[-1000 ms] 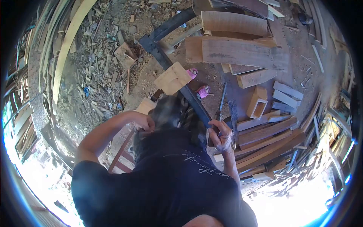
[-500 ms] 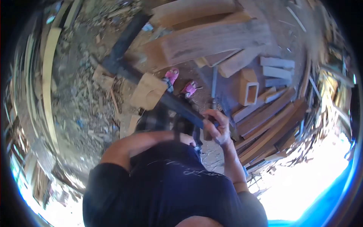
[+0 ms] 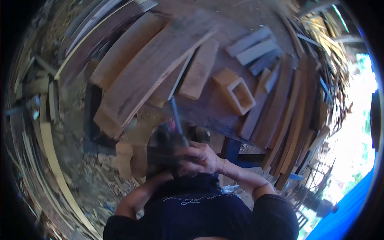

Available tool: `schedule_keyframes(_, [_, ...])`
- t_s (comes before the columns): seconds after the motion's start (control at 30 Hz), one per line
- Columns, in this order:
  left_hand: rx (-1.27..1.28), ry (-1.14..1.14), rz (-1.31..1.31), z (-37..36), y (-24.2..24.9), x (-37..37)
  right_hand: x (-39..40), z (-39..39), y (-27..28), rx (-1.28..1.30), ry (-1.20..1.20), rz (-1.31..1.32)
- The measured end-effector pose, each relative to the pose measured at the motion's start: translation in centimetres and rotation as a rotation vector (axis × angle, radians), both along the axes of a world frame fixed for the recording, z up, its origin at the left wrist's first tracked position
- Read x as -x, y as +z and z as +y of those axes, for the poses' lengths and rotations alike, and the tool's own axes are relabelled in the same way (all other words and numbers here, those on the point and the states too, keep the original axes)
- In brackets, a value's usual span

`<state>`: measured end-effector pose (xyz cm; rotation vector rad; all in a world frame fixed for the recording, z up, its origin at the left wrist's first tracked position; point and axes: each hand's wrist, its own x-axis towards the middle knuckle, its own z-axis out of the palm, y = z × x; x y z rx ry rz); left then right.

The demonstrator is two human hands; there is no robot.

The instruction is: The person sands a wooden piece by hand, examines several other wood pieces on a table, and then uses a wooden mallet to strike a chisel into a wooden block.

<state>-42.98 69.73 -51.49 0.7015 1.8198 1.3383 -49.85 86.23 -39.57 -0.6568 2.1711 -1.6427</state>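
My right hand (image 3: 205,157) is closed around the lower end of a long, narrow grey metal tool (image 3: 176,120), which looks like a chisel. The tool points up and away over the near edge of the work table (image 3: 208,114). Close against the right hand, on its lower left, is my left hand (image 3: 185,169); its fingers are blurred and partly hidden, so its grip does not show. Beyond the tool tip, a short board (image 3: 199,70) and a wide plank (image 3: 156,66) lie on the table. To the right sits a wooden block (image 3: 228,85) with a rectangular hollow in its end.
Long curved wooden strips (image 3: 276,108) lie along the right side of the table. Several pale short pieces (image 3: 256,52) are behind the block. A dark table leg (image 3: 231,149) stands near my right forearm. Chips and scraps (image 3: 96,184) cover the ground at left, beside a long yellowish strip (image 3: 54,160).
The view has turned, and the table now fills more of its middle. My right hand has left the dark beam and holds the narrow tool; my left hand has come up beside it.
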Motion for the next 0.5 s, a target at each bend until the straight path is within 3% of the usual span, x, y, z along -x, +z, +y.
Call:
schedule_keyframes(0.17, [0.130, -0.206, 0.161, -2.6, -4.5, -0.3, -1.7, 0.2, -0.5, 0.070, -0.098, 0.054])
schedule_keyframes(0.33, [0.342, -0.229, 0.343, -10.8, -7.7, -4.2, -5.6, -1.0, -1.9, 0.106, -0.121, 0.099])
schedule_keyframes(0.47, [0.509, -0.194, 0.503, -14.7, -7.9, -5.5, -10.0, -2.8, 0.2, 0.142, -0.217, 0.176])
schedule_keyframes(0.5, [0.506, -0.193, 0.538, -15.0, -6.0, -5.5, -11.3, -3.1, 1.2, 0.140, -0.223, 0.210])
